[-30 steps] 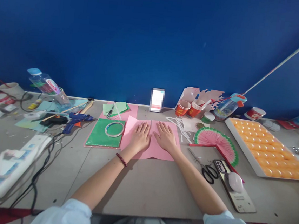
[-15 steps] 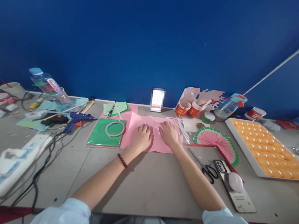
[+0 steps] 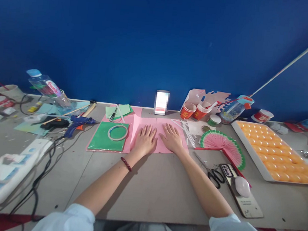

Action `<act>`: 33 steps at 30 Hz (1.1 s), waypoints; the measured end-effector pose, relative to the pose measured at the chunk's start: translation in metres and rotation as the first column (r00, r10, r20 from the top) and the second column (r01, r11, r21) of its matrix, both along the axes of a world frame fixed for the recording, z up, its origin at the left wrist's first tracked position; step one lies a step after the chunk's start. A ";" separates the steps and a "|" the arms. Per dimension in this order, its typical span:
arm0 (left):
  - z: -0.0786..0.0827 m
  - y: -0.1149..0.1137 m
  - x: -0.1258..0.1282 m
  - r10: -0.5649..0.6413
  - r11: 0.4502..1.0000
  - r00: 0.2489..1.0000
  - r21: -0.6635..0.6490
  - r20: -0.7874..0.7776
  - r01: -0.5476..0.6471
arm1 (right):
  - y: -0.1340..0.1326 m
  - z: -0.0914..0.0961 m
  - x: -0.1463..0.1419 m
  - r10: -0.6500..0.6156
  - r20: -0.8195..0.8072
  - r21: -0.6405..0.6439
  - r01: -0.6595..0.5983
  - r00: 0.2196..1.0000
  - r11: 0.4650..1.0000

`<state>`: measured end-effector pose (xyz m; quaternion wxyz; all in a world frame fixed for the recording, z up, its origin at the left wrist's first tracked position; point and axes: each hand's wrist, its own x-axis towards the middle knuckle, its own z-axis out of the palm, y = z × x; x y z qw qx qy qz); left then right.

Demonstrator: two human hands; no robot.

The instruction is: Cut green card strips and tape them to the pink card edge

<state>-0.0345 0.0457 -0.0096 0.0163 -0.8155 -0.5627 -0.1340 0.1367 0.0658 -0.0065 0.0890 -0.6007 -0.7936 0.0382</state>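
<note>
A sheet of pink paper (image 3: 159, 125) with a crease down its middle lies on the table in front of me. My left hand (image 3: 145, 141) rests flat on its left part, fingers spread. On the right part lies my right hand (image 3: 172, 138), also flat and open. Both palms touch the paper, and neither hand grips anything. Left of the sheet, a clear-wrapped pack of green paper (image 3: 103, 143) carries a roll of tape (image 3: 117, 133). Behind that pack are light green paper pieces (image 3: 126, 110) and a cutter knife (image 3: 113, 113).
To the left lie a blue glue gun (image 3: 78, 122), cables and a white power strip (image 3: 15, 171). At right are scissors (image 3: 213, 177), a phone (image 3: 243, 202) under a white mouse (image 3: 242, 186), a watermelon-coloured paper fan (image 3: 219, 141), red paper cups (image 3: 188, 111) and a tray of orange balls (image 3: 269, 177).
The fingers of both hands have straightened and spread out flat on the pink paper. The sheet stays in place under them, lying a little flatter.
</note>
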 end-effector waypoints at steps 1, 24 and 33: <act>0.000 0.000 0.000 0.004 1.000 1.000 -0.006 -0.003 -0.004 | 0.000 0.000 0.000 -0.007 0.001 0.000 0.007 1.000 1.000; 0.018 -0.003 0.000 -0.003 0.996 1.000 0.090 0.006 0.003 | -0.006 0.005 -0.004 -0.098 -0.066 0.133 0.106 0.993 0.985; 0.012 -0.009 0.006 0.036 0.996 0.999 0.087 -0.010 -0.035 | -0.007 0.002 -0.009 -0.021 -0.100 0.149 0.036 0.995 0.988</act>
